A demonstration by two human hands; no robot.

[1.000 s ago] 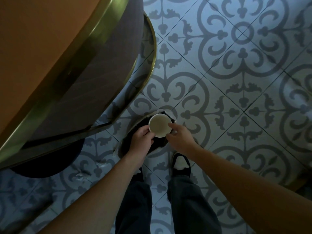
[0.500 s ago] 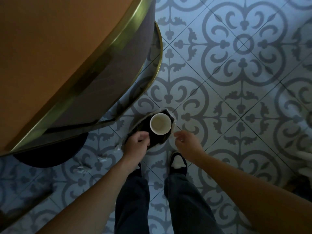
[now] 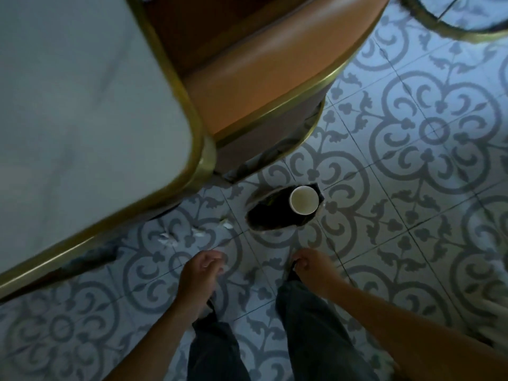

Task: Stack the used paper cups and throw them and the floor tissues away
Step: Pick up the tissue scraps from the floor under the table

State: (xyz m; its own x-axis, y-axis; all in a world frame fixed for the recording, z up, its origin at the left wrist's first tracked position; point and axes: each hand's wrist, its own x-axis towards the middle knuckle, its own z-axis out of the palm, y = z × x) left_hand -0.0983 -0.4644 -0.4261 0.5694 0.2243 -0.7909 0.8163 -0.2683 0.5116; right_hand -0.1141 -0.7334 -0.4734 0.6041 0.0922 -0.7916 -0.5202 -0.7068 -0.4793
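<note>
A white paper cup [image 3: 303,199] stands upright, mouth up, in the right part of a black-lined trash bin [image 3: 268,217] on the patterned floor. Several small white tissue scraps [image 3: 168,239] lie on the tiles left of the bin, near the table corner, with another tissue scrap [image 3: 227,224] closer to the bin. My left hand [image 3: 200,270] hangs below the tissues with loosely curled fingers and holds nothing. My right hand [image 3: 310,268] hovers below the bin, also holding nothing. Both hands are apart from the cup.
A white table top with a brass edge [image 3: 198,149] fills the upper left. An orange chair seat with brass trim [image 3: 269,78] stands behind the bin. A brass ring base [image 3: 439,30] sits at the top right. My legs and feet are below the hands.
Both hands let go of the cup and drew back toward me; the cup stays in the bin. The view shifted, bringing the table and the floor tissues into sight.
</note>
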